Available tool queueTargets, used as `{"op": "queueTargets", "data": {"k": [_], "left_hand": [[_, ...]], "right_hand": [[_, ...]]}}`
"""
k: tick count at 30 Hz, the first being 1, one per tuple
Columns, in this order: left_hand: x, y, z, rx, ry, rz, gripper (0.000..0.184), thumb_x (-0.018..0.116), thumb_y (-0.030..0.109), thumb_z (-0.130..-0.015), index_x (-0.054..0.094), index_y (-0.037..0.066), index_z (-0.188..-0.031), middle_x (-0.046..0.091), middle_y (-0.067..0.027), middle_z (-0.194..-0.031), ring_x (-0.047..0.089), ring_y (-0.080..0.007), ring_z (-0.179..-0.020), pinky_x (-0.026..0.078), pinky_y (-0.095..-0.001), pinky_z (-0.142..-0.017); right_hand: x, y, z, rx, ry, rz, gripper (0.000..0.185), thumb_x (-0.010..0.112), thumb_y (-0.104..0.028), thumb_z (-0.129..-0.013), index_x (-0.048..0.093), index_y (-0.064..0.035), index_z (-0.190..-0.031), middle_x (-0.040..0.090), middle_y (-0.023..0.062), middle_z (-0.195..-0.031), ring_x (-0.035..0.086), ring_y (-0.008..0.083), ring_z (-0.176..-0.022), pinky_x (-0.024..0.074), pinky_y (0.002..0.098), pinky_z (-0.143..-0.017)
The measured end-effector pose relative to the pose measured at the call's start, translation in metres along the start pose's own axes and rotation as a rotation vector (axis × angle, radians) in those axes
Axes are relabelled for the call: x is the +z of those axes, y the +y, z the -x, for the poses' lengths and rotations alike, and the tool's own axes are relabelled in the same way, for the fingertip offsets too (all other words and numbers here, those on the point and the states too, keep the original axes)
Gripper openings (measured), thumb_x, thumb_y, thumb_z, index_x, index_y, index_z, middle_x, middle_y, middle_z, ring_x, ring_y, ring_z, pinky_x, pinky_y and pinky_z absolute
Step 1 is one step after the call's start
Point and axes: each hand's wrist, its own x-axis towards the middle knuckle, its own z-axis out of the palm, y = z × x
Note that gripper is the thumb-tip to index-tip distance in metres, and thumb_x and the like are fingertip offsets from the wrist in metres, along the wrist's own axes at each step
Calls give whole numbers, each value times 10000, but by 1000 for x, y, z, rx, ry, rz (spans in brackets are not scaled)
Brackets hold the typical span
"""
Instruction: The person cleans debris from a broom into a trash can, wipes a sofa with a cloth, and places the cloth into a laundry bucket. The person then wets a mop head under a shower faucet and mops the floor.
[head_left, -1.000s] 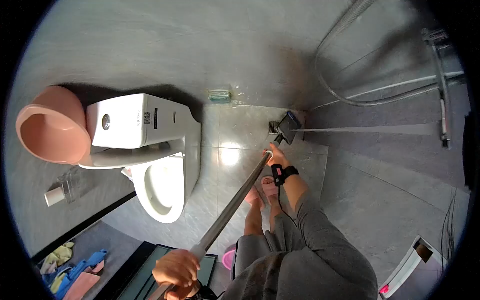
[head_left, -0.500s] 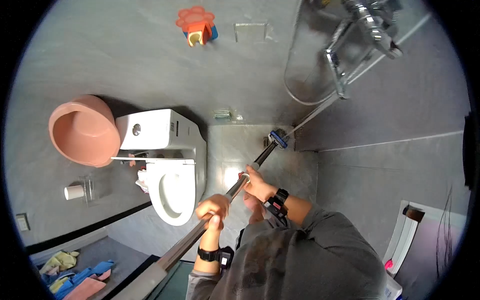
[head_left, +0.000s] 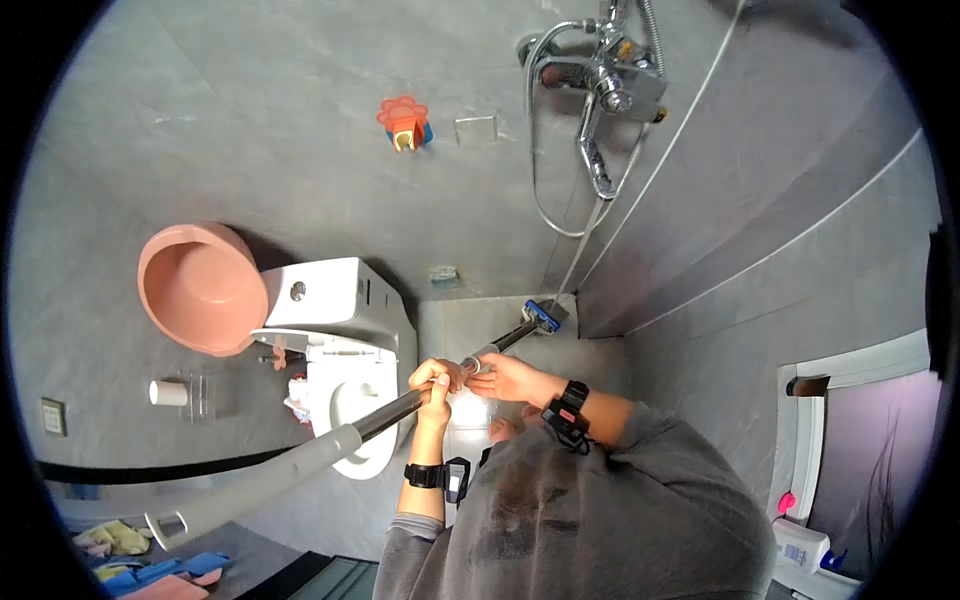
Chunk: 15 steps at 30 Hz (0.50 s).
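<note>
A: From the head camera, where do we find the mop?

B: It slants across the scene, its grey handle at near left and its blue-edged mop head in the far right corner, below the faucet. We cannot tell whether that end rests on the floor.

A: Why there, do we think?

B: Probably for the water: a thin stream falls from the faucet onto the mop head, and the length lets the person stand back. The near part crosses above the toilet, likely because the room is tight.

A: And the hands?

B: We see the left hand wrapped around the metal pole, the forearm rising almost straight from the near side. The right hand comes in from the right by the white ring, fingers loosely straightened and pointing left. Whether they touch the pole, we cannot tell.

A: Why so close together?

B: We judge that the left one carries the weight, while the right is placed to steady the lower length.
</note>
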Motion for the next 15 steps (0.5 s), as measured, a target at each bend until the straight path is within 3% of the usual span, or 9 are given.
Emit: {"op": "queueTargets", "data": {"k": [1, 2, 4, 5, 7, 8, 9, 13, 15], "left_hand": [[1, -1, -1, 11, -5, 6, 368, 535, 335, -853, 381, 69, -649, 422, -43, -547, 411, -135, -507, 395, -296, -549], [0, -3, -1, 14, -2, 29, 327, 539, 283, -849, 413, 53, -653, 452, -51, -556, 427, -132, -505, 411, -295, -557], [0, -6, -4, 23, 0, 53, 288, 543, 231, -845, 446, 37, -656, 483, -59, -564, 444, -129, -503, 426, -294, -564], [1, -6, -4, 15, -11, 66, 280, 545, 225, -844, 448, 40, -658, 488, -60, -566, 444, -127, -503, 425, -292, -567], [5, -4, -4, 0, -23, 82, 273, 547, 219, -842, 450, 42, -659, 492, -60, -569, 444, -125, -503, 424, -291, -569], [9, -2, -6, 3, -34, 66, 270, 547, 215, -844, 451, 43, -659, 496, -60, -572, 444, -121, -504, 423, -286, -572], [12, -1, -8, 3, -45, 49, 268, 547, 211, -846, 451, 45, -660, 500, -60, -575, 444, -118, -505, 421, -282, -575], [22, -8, -11, 29, -57, 12, 271, 538, 212, -862, 451, 47, -665, 509, -57, -587, 445, -108, -512, 402, -255, -542], [29, -3, -14, 24, -75, 10, 264, 540, 205, -862, 453, 45, -672, 514, -58, -594, 453, -105, -518, 392, -245, -522]], "right_hand": [[-4, -7, 7, -12, -1, 7, 284, 503, -256, -888, 494, -11, -1031, 525, 133, -1063, 511, 258, -1013, 429, 367, -892], [-7, -16, 14, -159, 119, 298, 372, 509, -266, -879, 446, 14, -1115, 472, 169, -1157, 467, 278, -1095, 388, 378, -948], [5, -39, 43, -670, 274, 797, 488, 533, -254, -860, 382, 42, -1218, 414, 201, -1251, 418, 295, -1180, 349, 391, -994], [18, -55, 67, -1037, 304, 996, 510, 552, -233, -852, 365, 45, -1237, 409, 196, -1252, 415, 292, -1181, 352, 393, -983], [55, -106, 133, -1608, 442, 1303, 523, 590, -118, -797, 366, 29, -1246, 356, 212, -1316, 368, 320, -1219, 317, 405, -991], [73, -132, 167, -2009, 643, 1534, 517, 591, -106, -774, 393, 14, -1236, 346, 215, -1327, 368, 347, -1211, 307, 413, -997], [89, -155, 196, -2189, 851, 1599, 509, 603, -112, -757, 422, -3, -1220, 372, 204, -1301, 370, 361, -1200, 306, 423, -994], [106, -241, 242, -2333, 1400, 1862, 543, 670, -198, -725, 456, -32, -1196, 464, 170, -1204, 433, 324, -1137, 352, 412, -946], [106, -258, 243, -2199, 1403, 1981, 507, 685, -235, -710, 480, -29, -1125, 510, 147, -1100, 482, 302, -1053, 382, 394, -894]]}}
